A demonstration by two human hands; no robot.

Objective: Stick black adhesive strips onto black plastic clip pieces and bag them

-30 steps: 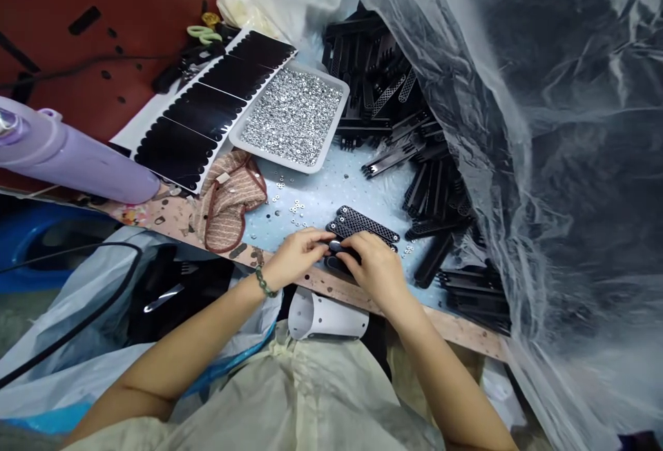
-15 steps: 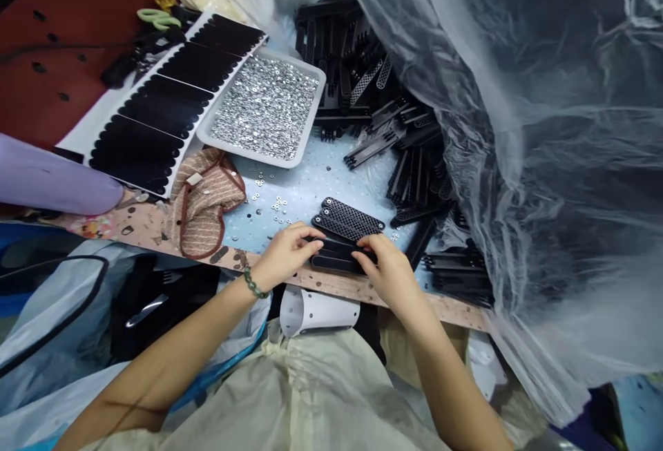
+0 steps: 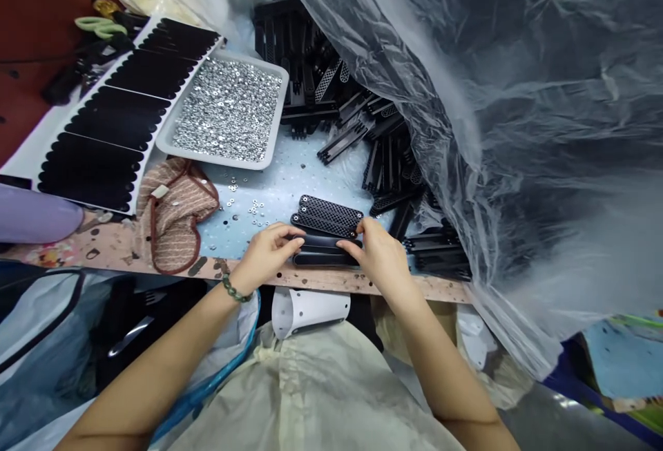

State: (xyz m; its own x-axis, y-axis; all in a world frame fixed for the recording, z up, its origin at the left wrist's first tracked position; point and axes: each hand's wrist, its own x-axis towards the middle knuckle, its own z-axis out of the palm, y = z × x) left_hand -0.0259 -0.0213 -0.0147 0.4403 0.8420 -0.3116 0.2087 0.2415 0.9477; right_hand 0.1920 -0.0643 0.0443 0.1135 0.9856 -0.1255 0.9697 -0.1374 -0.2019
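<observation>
Left hand (image 3: 266,254) is pinching one end of a smooth black strip (image 3: 325,240); right hand (image 3: 382,251) is pinching the other. Strip is sitting near the surface's (image 3: 295,178) front edge, just below patterned black pieces (image 3: 330,216).

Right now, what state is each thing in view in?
Smooth black strip: between left hand and right hand
Lattice black strips: side by side
White tray: holding metal rings
Metal rings: mostly heaped, some scattered
Striped cloth: rumpled
Scalloped black sheet: spread out
Toothed black pieces: loosely heaped
Plastic sheeting: draped, wrinkled
Green-handled scissors: blade state unclear
</observation>
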